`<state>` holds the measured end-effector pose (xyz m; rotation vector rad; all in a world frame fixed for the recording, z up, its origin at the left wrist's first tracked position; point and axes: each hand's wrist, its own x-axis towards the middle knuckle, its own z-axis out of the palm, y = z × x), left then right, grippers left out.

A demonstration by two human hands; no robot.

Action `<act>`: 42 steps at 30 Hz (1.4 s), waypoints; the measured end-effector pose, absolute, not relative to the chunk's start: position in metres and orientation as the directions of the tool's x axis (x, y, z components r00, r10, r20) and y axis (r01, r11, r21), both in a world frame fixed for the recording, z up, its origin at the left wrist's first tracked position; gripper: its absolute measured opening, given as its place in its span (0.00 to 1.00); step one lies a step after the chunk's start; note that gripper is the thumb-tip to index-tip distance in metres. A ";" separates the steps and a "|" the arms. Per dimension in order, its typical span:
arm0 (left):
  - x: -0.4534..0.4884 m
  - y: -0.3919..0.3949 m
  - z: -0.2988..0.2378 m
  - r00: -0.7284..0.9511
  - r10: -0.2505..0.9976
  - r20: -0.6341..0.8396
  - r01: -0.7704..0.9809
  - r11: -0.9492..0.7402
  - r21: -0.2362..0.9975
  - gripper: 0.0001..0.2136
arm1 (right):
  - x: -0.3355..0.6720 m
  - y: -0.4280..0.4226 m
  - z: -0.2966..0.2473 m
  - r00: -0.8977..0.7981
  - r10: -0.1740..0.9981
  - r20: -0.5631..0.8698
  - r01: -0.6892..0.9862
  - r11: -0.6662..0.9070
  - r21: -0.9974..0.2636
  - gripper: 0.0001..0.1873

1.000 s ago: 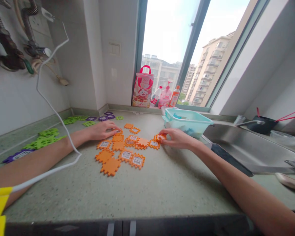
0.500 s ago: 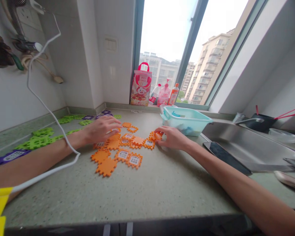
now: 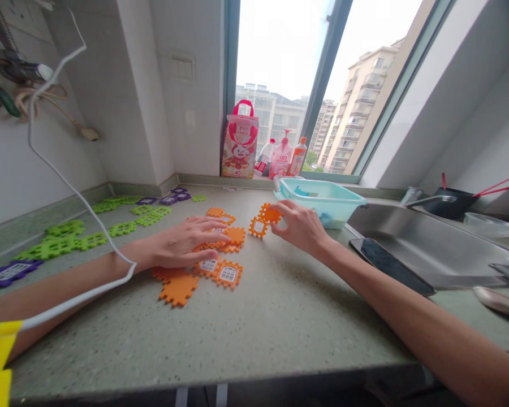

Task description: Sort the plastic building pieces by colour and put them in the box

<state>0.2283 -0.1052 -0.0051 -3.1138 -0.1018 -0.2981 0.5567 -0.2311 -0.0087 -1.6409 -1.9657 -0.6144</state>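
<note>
My right hand (image 3: pixel 300 225) pinches a joined pair of orange toothed tiles (image 3: pixel 259 226), one with a white window print, which stand tilted up from the counter. Fingers stretched out and spread, my left hand (image 3: pixel 186 242) lies over other orange tiles (image 3: pixel 229 273) and hides part of them. A plain orange tile (image 3: pixel 178 289) sticks out below its palm. More orange tiles (image 3: pixel 236 234) show at its fingertips, some with window prints.
Green tiles (image 3: pixel 59 247) and purple tiles (image 3: pixel 12 272) lie along the left wall. Behind my right hand stands a turquoise basket (image 3: pixel 322 192). A phone (image 3: pixel 385 263) rests at the edge of the steel sink (image 3: pixel 407 232). A white cable (image 3: pixel 74 195) hangs across my left forearm.
My right hand has lifted the orange tile pair away from the other tiles and tilted it up. My left hand has slid right and nearer, over the orange tiles.
</note>
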 end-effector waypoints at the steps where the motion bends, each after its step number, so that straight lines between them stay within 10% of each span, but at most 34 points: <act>1: 0.228 -0.105 -0.006 0.980 0.070 0.184 0.072 -0.997 -0.001 0.21 | 0.555 -0.231 -0.010 -0.123 0.762 0.636 0.984 0.177 -0.022 0.19; 12: 0.227 -0.102 -0.010 0.978 0.078 0.193 0.069 -0.996 0.051 0.23 | 0.541 -0.221 -0.023 -0.024 0.955 0.297 0.444 0.276 -0.853 0.29; 24: 0.227 -0.104 -0.010 0.964 0.047 0.261 0.036 -0.998 0.046 0.22 | 0.525 -0.243 -0.013 -0.160 0.914 0.373 0.954 0.240 -0.178 0.10; 32: 0.227 -0.103 -0.010 0.962 0.029 0.272 0.012 -0.998 0.064 0.21 | 0.521 -0.245 -0.015 -0.114 0.895 0.431 0.981 0.170 -0.093 0.22; 42: 0.227 -0.103 -0.012 0.970 0.061 0.234 0.050 -0.997 0.053 0.23 | 0.517 -0.239 -0.021 -0.092 0.932 0.350 0.991 0.122 -0.064 0.12</act>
